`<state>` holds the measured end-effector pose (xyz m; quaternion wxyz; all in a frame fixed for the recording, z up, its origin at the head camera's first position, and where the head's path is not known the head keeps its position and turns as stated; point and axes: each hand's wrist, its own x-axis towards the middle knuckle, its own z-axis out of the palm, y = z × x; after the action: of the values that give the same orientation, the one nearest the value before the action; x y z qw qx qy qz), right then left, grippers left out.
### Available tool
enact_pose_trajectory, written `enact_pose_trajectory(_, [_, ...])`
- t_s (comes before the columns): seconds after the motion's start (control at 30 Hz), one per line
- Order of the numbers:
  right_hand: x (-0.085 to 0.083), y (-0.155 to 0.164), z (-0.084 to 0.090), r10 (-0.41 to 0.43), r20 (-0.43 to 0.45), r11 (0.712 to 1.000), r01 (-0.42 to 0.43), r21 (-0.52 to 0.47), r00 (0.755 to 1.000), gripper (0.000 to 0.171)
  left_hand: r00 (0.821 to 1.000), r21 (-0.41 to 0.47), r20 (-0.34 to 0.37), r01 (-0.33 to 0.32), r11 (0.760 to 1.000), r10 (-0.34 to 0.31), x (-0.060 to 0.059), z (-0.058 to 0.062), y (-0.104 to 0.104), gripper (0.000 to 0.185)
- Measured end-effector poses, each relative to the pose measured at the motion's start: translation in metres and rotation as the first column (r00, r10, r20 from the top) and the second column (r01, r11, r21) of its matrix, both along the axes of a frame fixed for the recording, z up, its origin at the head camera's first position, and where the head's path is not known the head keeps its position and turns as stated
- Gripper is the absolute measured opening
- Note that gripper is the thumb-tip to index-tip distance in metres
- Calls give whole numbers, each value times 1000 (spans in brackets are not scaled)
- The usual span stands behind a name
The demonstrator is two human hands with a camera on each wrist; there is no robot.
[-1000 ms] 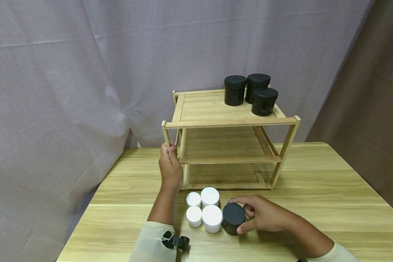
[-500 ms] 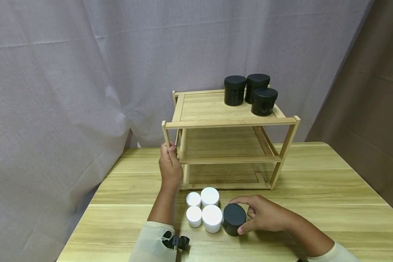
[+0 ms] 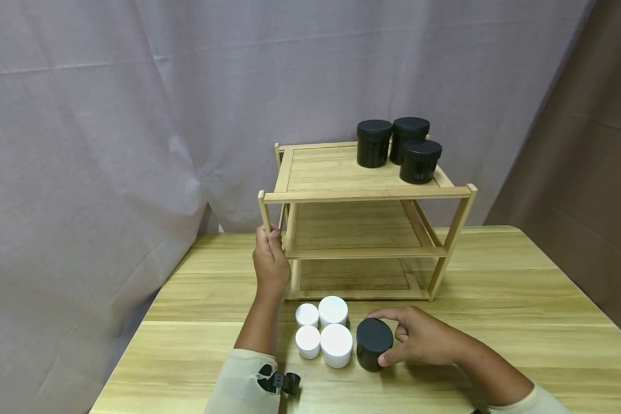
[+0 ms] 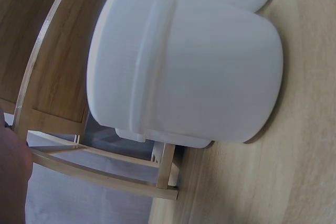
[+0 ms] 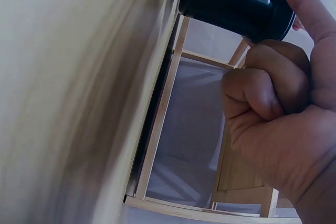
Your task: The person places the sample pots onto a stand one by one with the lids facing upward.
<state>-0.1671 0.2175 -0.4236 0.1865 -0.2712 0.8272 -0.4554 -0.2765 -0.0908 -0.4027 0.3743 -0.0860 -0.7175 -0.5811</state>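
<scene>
My right hand (image 3: pixel 416 340) grips a black round jar (image 3: pixel 374 343) on the table, thumb at its near side and forefinger over the far rim; the jar tilts slightly. The right wrist view shows that black jar (image 5: pixel 236 1) held by the fingers (image 5: pixel 265 90). My left hand (image 3: pixel 270 261) holds the front left post of the wooden three-tier rack (image 3: pixel 364 194). Several white jars (image 3: pixel 335 344) stand in a cluster left of the black jar. One white jar (image 4: pixel 184 66) fills the left wrist view, with the rack (image 4: pixel 94 174) behind it.
Three black jars (image 3: pixel 397 146) stand at the back right of the rack's top shelf. The middle and bottom shelves hold nothing. The wooden table (image 3: pixel 522 310) has a grey curtain (image 3: pixel 108 115) behind and to its left.
The black jar has tipped and shifted slightly to the right in my right hand. The left hand stays on the rack post.
</scene>
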Motion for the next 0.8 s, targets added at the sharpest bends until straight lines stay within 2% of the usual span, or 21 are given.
enact_pose_trajectory(0.43, [-1,0,3,19,-22,999,-20,-41,1000,79,1000,-12,-17,-4,1000,4,-1,0,-1,22])
enact_pose_trajectory(0.8, [4,2,12,-39,-28,999,38,-17,999,83,1000,-13,-7,5,1000,-5,0,0,0,22])
